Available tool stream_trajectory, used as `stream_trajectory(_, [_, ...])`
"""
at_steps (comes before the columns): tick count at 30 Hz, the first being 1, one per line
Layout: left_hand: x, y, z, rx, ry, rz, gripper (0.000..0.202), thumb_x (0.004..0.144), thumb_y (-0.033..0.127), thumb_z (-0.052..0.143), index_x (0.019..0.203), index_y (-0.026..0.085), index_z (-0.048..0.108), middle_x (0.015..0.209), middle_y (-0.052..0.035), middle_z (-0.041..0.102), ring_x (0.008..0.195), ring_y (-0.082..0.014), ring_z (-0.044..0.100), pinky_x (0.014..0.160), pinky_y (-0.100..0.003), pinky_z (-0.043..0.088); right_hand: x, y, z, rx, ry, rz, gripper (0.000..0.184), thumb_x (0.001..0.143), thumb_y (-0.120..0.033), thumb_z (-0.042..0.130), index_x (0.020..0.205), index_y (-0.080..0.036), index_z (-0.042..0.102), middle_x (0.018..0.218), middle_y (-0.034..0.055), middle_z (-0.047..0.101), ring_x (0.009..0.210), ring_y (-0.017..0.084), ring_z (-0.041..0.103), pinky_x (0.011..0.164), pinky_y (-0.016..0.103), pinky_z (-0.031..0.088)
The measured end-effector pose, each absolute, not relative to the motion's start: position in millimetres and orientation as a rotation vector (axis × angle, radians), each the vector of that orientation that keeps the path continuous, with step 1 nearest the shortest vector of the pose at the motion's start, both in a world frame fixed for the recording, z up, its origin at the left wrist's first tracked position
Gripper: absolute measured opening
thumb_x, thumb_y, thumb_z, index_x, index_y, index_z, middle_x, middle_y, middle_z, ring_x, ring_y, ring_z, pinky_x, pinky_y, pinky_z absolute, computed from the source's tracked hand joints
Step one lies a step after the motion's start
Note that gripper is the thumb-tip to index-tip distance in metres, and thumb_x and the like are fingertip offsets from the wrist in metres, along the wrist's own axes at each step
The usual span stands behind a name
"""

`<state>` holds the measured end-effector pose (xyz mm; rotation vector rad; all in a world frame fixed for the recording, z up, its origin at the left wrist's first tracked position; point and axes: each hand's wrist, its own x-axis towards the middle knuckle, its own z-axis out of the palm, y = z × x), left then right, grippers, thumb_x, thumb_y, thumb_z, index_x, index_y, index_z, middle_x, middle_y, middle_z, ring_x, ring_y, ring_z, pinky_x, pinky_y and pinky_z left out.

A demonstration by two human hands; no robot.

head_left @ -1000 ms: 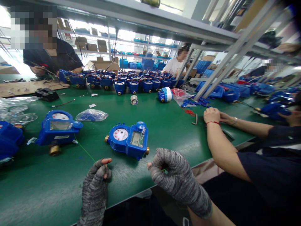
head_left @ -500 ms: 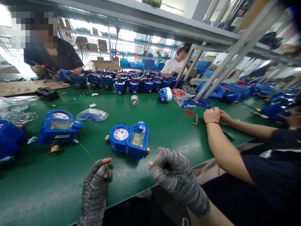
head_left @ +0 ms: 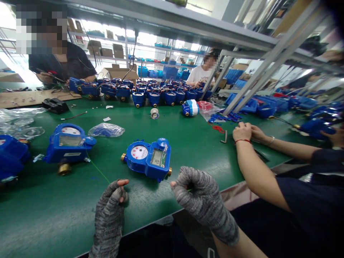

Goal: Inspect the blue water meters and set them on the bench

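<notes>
My left hand, in a grey knitted fingerless glove, pinches a thin green wire. That wire slants up and left to a blue water meter with a round dial, a display window and a brass fitting. My right hand, gloved alike, has thumb and fingers pinched together in a loop. A short bit of green wire shows at its palm. Just beyond and between the hands lies another blue water meter, its display facing up; neither hand grips it.
A co-worker's hands are at the right, close to a hex key. A plastic bag of blue parts, a wire spool and red rings lie on the green table. Rows of blue meters stand behind.
The view has shifted very slightly. My right hand has turned or lifted a little; my left keeps its pinch on the green wire. The meters stay where they were.
</notes>
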<state>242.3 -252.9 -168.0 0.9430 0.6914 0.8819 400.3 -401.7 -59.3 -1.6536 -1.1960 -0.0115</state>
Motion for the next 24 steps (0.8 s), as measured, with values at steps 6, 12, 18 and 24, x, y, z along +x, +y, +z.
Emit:
stream_trajectory(6, [241.3, -252.2, -168.8, 0.972, 0.694, 0.891, 0.023, 0.074, 0.033, 0.075, 0.090, 0.016, 0.076, 0.061, -0.0024, 0.057, 0.057, -0.0119, 0.048, 0.053, -0.021, 0.040, 401.0, -402.4, -62.7, -1.645, -1.198, -0.002, 0.025, 0.079, -0.011, 0.064, 0.063, -0.018, 0.047, 0.060, -0.0080, 0.050, 0.055, 0.005, 0.046, 0.054, 0.016, 0.039])
stream_trajectory(12, [241.8, -252.3, -167.3, 1.074, 0.673, 0.932, 0.018, 0.073, 0.024, 0.074, 0.090, 0.017, 0.077, 0.061, -0.0033, 0.059, 0.055, -0.0129, 0.050, 0.052, -0.023, 0.041, 401.0, -400.7, -61.1, -1.672, -1.204, 0.002, 0.026, 0.079, -0.012, 0.065, 0.062, -0.018, 0.047, 0.060, -0.0076, 0.050, 0.054, 0.005, 0.045, 0.053, 0.016, 0.038])
stream_trajectory(18, [242.9, -253.6, -165.0, 1.073, 0.684, 0.932, 0.020, 0.070, 0.022, 0.075, 0.090, 0.018, 0.077, 0.061, -0.0026, 0.058, 0.056, -0.0130, 0.050, 0.052, -0.022, 0.041, 401.0, -400.4, -60.0, -1.668, -1.215, 0.035, 0.026, 0.079, -0.012, 0.064, 0.061, -0.018, 0.047, 0.058, -0.0074, 0.049, 0.053, 0.005, 0.045, 0.052, 0.017, 0.037])
stream_trajectory(24, [243.2, -254.3, -163.2, 0.985, 0.691, 0.899, 0.020, 0.073, 0.029, 0.076, 0.089, 0.016, 0.076, 0.061, -0.0022, 0.057, 0.056, -0.0119, 0.047, 0.053, -0.021, 0.040, 401.1, -400.6, -58.5, -1.686, -1.227, 0.038, 0.027, 0.080, -0.013, 0.062, 0.059, -0.018, 0.045, 0.057, -0.0065, 0.048, 0.052, 0.006, 0.044, 0.051, 0.019, 0.037])
